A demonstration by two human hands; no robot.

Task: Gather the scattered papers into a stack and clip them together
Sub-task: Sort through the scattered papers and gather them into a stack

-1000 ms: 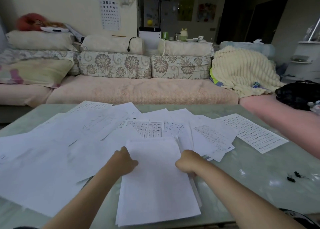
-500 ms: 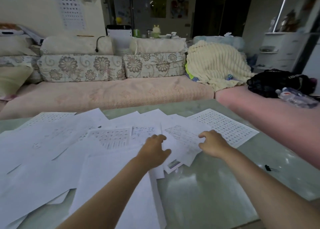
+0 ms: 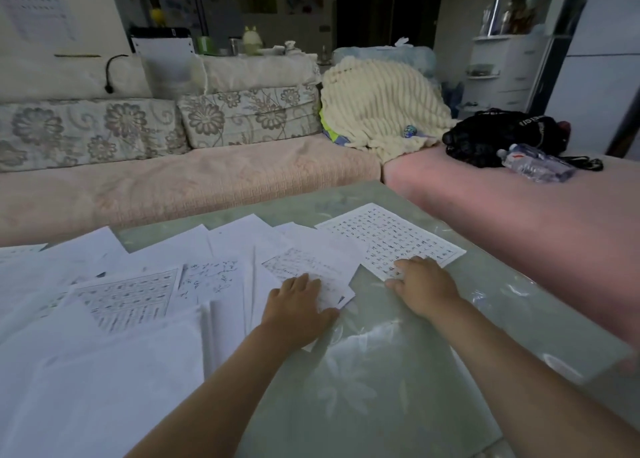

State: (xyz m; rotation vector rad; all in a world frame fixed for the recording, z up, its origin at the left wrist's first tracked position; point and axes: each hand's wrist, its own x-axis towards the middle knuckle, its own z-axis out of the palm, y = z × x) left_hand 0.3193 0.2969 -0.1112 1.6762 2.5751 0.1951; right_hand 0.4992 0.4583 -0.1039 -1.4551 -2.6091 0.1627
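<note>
Both arms reach out over the table (image 3: 398, 381), a pale green glass top with a flower pattern. The left hand (image 3: 298, 305) lies flat and open, palm down, on a handwritten sheet (image 3: 304, 267) at the right edge of the spread of papers (image 3: 138, 284). The right hand (image 3: 424, 284) is also open, fingers spread, pressing the near corner of a printed grid sheet (image 3: 391, 235) that lies apart from the rest, farthest right. Neither hand grips anything; they only press.

The papers cover the left half of the table in loose overlap, some blank side up, some with grids or scribbles showing (the blank ones nearest me blur together, so I can't tell how many). The right half of the glass is bare.

Behind the table runs a pink sofa (image 3: 194, 183) with floral cushions (image 3: 242, 118). A cream blanket (image 3: 377, 104) is heaped at its corner, and further right a black bag (image 3: 498, 135) sits with a plastic bottle (image 3: 535, 163) lying against it.
</note>
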